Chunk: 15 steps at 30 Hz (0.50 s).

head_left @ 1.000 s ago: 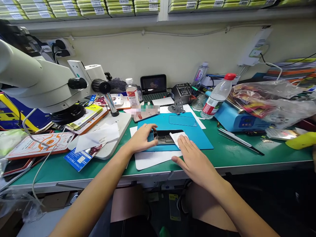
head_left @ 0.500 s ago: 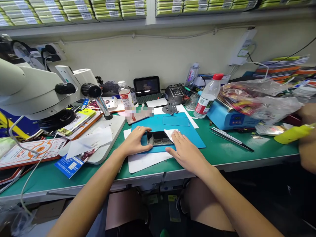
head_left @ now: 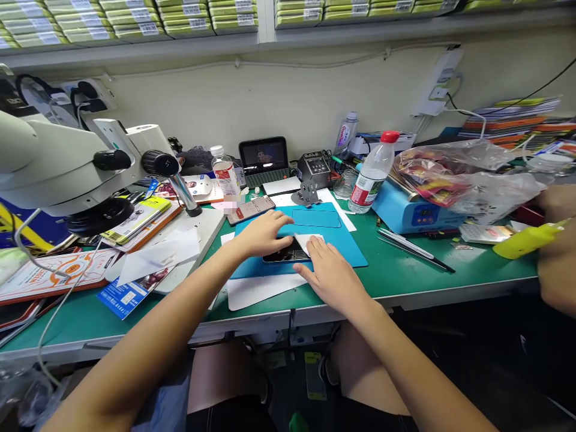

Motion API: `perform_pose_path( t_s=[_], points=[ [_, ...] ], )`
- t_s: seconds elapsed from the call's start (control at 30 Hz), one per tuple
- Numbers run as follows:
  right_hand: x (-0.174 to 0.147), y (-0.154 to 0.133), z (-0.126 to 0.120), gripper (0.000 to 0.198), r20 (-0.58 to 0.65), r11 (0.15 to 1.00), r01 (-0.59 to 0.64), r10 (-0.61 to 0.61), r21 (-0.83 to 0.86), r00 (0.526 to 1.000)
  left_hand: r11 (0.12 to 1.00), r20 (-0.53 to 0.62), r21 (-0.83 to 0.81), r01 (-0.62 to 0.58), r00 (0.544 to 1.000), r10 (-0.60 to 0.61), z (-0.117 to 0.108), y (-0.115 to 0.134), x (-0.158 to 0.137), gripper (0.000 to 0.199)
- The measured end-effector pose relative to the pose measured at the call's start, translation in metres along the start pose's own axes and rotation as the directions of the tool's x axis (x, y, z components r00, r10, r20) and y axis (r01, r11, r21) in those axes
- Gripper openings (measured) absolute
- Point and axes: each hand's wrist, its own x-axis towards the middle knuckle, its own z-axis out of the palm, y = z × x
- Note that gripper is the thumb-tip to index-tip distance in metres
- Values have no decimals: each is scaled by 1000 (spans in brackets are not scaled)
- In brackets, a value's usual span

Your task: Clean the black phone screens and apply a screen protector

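A dark, glossy phone [head_left: 279, 255] lies on the blue mat [head_left: 355, 252], its surface catching reflections. My left hand [head_left: 263, 234] is over the phone's left part, thumb and fingers apart, with nothing seen in it. Under the fingertips of my right hand [head_left: 330, 270] is a white cloth or tissue [head_left: 304, 241], pressed on the phone's right end. One corner of it sticks up toward my left hand. The right thumb rests apart, near the phone's front edge. My hands hide both ends of the phone.
A second phone [head_left: 252, 210] lies behind the mat. Left stands a microscope [head_left: 63, 168] on a white base. Bottles [head_left: 371, 177], tweezers [head_left: 418, 249] and a blue device [head_left: 405, 210] are right. White paper [head_left: 256, 294] lies in front. Another person's arm [head_left: 558, 252] is far right.
My left hand has lifted off the phone's left edge and moved right over it, toward the cloth. My right hand stays on the cloth. The view has shifted slightly.
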Motion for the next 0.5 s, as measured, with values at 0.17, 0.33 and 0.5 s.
perform_pose_path(
  t_s=[0.17, 0.33, 0.5],
  points=[
    [-24, 8, 7, 38, -256, 970, 129, -74, 205, 964, 988, 110, 151, -9, 994, -8, 6, 25, 84, 38],
    [-41, 26, 5, 27, -365, 931, 130, 3, 341, 931, 972, 267, 236, 11, 961, -76, 16, 29, 122, 40],
    [-46, 48, -8, 22, -401, 851, 25, 221, 525, 889, 958, 344, 286, 12, 932, -114, 14, 29, 122, 43]
  ],
)
